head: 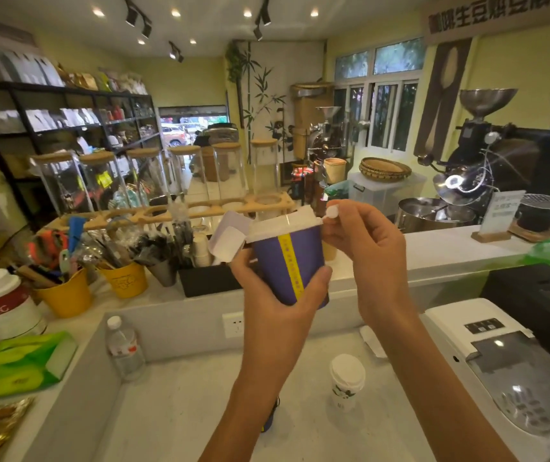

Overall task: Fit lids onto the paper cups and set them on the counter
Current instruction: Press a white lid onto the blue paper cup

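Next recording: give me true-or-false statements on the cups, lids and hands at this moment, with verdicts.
1. The left hand grips the purple cup. True.
2. The purple cup has no lid. False: a white lid sits on it.
3. The right hand pinches a small white tab beside that lid's rim. True.
4. The white cup on the counter is uncovered. False: it is lidded.
5. The water bottle lies on its side. False: it stands upright.

Print along the yellow strip (pixel 292 265) of the purple cup (pixel 271 261) too small and blurred to read
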Motion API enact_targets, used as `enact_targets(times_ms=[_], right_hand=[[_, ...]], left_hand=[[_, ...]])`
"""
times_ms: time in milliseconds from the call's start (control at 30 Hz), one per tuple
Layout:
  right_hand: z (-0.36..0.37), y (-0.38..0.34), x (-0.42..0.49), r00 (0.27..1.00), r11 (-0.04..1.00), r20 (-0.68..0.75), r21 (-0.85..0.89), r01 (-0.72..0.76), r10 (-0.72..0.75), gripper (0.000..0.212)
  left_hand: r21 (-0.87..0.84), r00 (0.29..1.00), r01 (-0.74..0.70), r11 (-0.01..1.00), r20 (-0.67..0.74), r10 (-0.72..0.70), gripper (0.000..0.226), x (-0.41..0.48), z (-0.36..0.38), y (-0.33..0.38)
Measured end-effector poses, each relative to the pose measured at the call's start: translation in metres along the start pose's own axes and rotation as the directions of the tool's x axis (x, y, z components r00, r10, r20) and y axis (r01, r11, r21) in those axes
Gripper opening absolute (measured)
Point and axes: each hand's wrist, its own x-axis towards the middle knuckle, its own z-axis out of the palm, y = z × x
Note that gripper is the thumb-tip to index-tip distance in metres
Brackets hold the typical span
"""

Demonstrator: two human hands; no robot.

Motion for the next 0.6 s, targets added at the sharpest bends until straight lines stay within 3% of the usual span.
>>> enact_targets(times_ms=[167,333,400,500,600], right_hand=[[0.021,0.003,0.008,0.999,0.999,0.049,-0.026,-0.023,0.024,0.015],[0.035,0.001,0.008,0.996,0.999,0.08,0.008,-0.034,0.033,0.015],[0.036,0.001,0.007,0.996,0.999,0.085,0.032,-0.037,0.034,0.015],[0.031,0.005,0.005,0.99,0.981,0.09,0.152,-0.118,0.105,0.017],[0.026,0.012,0.004,0.95,0.895,0.164,0.325,-0.306,0.265,0.022]], left_hand=[[-0.199,0.946,0.325,0.925,0.058,-0.32,0.074,0.008,-0.008,0.003],[-0.289,0.92,0.388,0.875,0.072,-0.384,0.094,0.013,-0.017,-0.002],[-0.26,0.947,0.316,0.912,0.034,-0.319,0.089,0.013,-0.02,-0.001],[-0.035,0.995,0.069,0.997,-0.072,-0.071,0.092,0.011,-0.021,-0.001],[0.316,0.971,-0.147,0.937,-0.136,0.198,0.097,0.014,-0.026,0.002]])
